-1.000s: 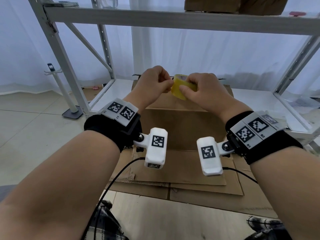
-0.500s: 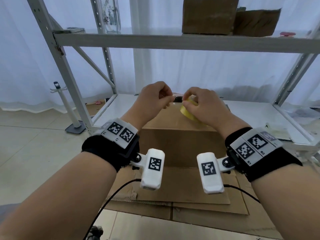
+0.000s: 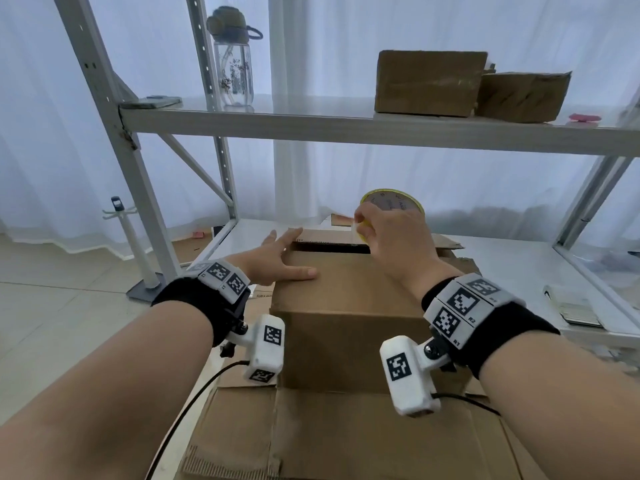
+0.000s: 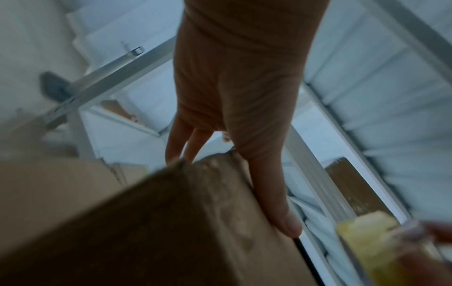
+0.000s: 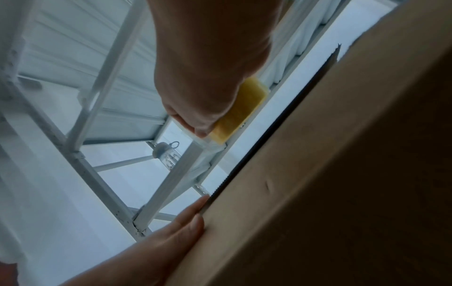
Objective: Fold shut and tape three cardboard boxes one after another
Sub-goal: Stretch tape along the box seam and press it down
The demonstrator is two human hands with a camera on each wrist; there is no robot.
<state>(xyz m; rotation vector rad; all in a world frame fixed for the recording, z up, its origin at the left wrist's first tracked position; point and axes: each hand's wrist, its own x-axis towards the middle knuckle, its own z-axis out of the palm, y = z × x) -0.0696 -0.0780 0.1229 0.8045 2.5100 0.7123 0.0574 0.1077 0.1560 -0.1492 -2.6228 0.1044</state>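
On the flattened cardboard sheets (image 3: 346,431) stands the cardboard box (image 3: 346,306). The left hand (image 3: 277,258) lies flat on its top left corner, fingers straight. The right hand (image 3: 388,233) grips the yellow tape roll (image 3: 393,202) above the box's far edge.

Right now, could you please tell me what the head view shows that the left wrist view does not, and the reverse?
Only the head view shows the bottle and two boxes on the upper shelf, and the right hand around the tape roll. Only the left wrist view shows the left hand's thumb from below, along the box edge. Both show the left hand flat on the open box and the yellow tape.
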